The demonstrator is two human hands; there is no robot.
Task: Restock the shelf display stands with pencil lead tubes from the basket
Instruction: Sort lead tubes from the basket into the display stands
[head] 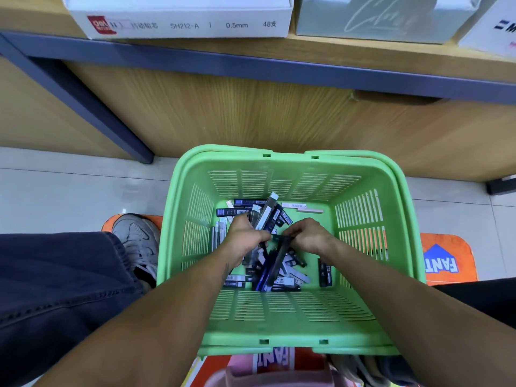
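A green plastic basket (363, 277) sits on the floor below me, with several dark and grey pencil lead tubes (325, 270) loose on its bottom. Both my hands are inside it. My left hand (244, 237) grips a fanned bunch of lead tubes (266, 212) that stick up toward the far wall of the basket. My right hand (310, 236) pinches one dark tube (277, 262) that slants down toward me. The two hands are close together over the pile.
A wooden shelf with a blue-grey edge (251, 65) runs across the top, bearing a white 0.5mm lead box (184, 20) and other boxes (377, 18). An orange mat (446, 258) lies under the basket. My leg and a grey shoe (136, 236) are at left.
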